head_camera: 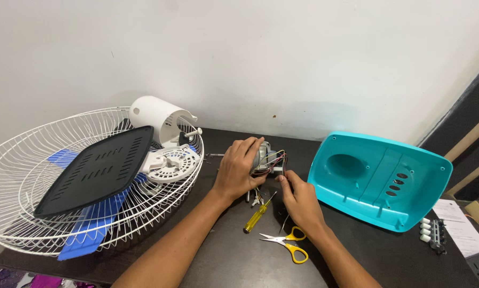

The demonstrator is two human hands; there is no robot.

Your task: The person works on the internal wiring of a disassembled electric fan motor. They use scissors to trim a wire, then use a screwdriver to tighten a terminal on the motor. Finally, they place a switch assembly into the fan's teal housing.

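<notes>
Glossy teal plastic housing point(378, 178); white wire-metal grille point(36, 176); matt blk tabletop point(223, 250).

The left hand point(238, 169) covers most of the small motor point(265, 156), so its body barely shows. The right hand point(299, 196) hides whichever wire its fingertips pinch. The blue fan blade point(92, 224) lies largely under the black panel point(92, 170). The bottom edge cuts off both forearms; the switch block point(433, 232) is too small to read.
</notes>
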